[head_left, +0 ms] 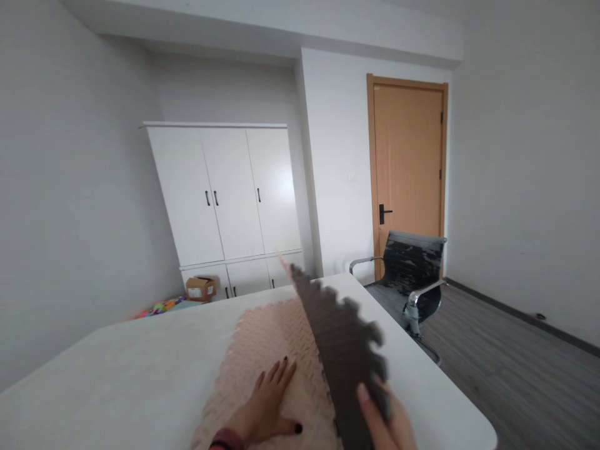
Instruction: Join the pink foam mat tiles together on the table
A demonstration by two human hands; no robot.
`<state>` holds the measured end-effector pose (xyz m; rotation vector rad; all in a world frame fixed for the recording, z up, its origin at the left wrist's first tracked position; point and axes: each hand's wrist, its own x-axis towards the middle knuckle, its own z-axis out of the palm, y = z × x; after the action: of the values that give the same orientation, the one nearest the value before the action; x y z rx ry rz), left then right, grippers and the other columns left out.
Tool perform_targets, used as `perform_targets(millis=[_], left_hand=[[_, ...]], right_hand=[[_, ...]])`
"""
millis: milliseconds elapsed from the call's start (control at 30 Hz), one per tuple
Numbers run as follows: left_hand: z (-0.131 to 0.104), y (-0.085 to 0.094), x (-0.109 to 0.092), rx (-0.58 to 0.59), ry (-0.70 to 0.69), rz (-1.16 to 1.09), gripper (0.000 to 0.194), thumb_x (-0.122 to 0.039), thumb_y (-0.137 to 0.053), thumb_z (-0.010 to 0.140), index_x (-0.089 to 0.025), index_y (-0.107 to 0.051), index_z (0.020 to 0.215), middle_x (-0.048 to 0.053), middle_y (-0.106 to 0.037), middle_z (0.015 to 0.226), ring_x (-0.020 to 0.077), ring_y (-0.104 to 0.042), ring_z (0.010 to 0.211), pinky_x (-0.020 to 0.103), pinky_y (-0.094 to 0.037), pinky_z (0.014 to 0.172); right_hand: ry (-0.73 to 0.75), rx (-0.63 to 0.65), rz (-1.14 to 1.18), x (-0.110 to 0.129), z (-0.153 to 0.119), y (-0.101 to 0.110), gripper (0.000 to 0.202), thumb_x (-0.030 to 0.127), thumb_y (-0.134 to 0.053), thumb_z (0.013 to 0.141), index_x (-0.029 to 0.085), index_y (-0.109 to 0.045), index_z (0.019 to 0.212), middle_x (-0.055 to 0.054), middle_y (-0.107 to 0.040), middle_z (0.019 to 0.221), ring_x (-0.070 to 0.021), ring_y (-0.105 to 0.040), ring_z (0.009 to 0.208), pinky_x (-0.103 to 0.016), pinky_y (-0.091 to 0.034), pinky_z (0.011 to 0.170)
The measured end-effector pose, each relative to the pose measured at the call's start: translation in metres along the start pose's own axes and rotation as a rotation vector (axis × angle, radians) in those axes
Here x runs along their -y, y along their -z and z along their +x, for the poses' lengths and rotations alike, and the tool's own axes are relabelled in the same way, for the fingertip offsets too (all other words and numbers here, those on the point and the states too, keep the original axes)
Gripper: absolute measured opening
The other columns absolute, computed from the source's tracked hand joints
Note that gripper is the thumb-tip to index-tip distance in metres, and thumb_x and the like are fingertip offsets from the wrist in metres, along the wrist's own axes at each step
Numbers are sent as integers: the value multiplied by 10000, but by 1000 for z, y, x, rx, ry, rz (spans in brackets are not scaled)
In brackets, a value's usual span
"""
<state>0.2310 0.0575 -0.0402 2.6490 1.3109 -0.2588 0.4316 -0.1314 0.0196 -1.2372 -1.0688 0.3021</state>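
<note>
A pink textured foam mat (267,325) with jigsaw-like edges lies on the white table. Flat on its surface rests my left hand (272,403), fingers spread, a dark red band at the wrist. My right hand (387,415) grips the outer edge of a dark grey foam mat (340,337), thumb on the near face. This grey piece is tilted up along the pink mat's right side, its toothed edge raised and slightly blurred. Whether the two are joined along that side I cannot tell. The lower ends of both run out of view.
The white table (140,369) extends to both sides of the mats. A black mesh chair (412,275) with metal arms stands beyond its right edge. Behind are a white cabinet (225,194), a cardboard box (200,289), colourful items (162,307) and a wooden door (410,162).
</note>
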Motion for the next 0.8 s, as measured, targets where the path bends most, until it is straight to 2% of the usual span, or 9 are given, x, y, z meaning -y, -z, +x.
perform_targets(millis=[67, 167, 267, 333, 467, 567, 700, 800], left_hand=[[2, 3, -5, 26, 49, -17, 1178, -613, -660, 532, -217, -7, 1429, 86, 21, 1536, 297, 23, 1410, 541, -56, 1148], [2, 6, -13, 28, 98, -27, 1140, -613, -620, 543, -202, -34, 1430, 89, 5, 1536, 296, 16, 1411, 537, -47, 1143], [3, 8, -19, 27, 127, -31, 1132, -614, -609, 541, -194, -47, 1430, 101, 5, 1535, 305, 11, 1410, 543, -48, 1138], [5, 8, -22, 30, 143, -34, 1139, -618, -607, 540, -190, -39, 1429, 105, 12, 1534, 313, 16, 1408, 552, -43, 1135], [10, 4, -23, 28, 165, -48, 1148, -642, -602, 538, -200, -25, 1427, 101, 9, 1535, 319, 22, 1407, 576, -40, 1126], [11, 0, -23, -20, 172, -35, 1131, -644, -605, 542, -206, -53, 1427, 108, -22, 1535, 319, -5, 1408, 580, -52, 1123], [12, 0, -25, -42, 147, -28, 1109, -661, -594, 558, -218, -68, 1428, 106, -52, 1535, 327, -40, 1408, 596, -81, 1115], [12, 6, -22, -30, 118, -34, 1115, -679, -592, 559, -206, -81, 1430, 129, -68, 1532, 343, -59, 1405, 610, -113, 1106]], right_hand=[[-221, -218, 18, -23, 12, 35, 517, 523, -532, 792, 162, -612, 1153, -62, -707, 1014, -259, -582, 1087, -321, -512, 871], [-400, -399, 7, -58, 21, 71, 632, 609, -597, 689, 132, -620, 1104, -69, -695, 1040, -298, -486, 1205, -362, -462, 961], [-467, -474, 34, -84, 26, 82, 677, 639, -591, 664, 136, -604, 1119, -67, -685, 1069, -302, -451, 1237, -373, -428, 1004], [-493, -469, 65, -93, 32, 83, 684, 644, -585, 664, 131, -601, 1115, -74, -678, 1088, -304, -471, 1218, -367, -439, 992], [-533, -422, 150, -91, 49, 83, 674, 632, -605, 660, 119, -598, 1097, -90, -649, 1150, -297, -515, 1166, -363, -443, 975], [-452, -412, 131, -80, 56, 81, 662, 630, -621, 645, 104, -622, 1047, -97, -670, 1090, -308, -518, 1145, -385, -434, 972], [-275, -359, 25, -61, 47, 69, 613, 601, -647, 634, 120, -644, 1014, -88, -682, 1044, -315, -509, 1150, -402, -397, 1004], [-225, -306, -4, -46, 31, 56, 578, 608, -632, 644, 131, -660, 970, -97, -696, 996, -314, -545, 1101, -382, -457, 935]])
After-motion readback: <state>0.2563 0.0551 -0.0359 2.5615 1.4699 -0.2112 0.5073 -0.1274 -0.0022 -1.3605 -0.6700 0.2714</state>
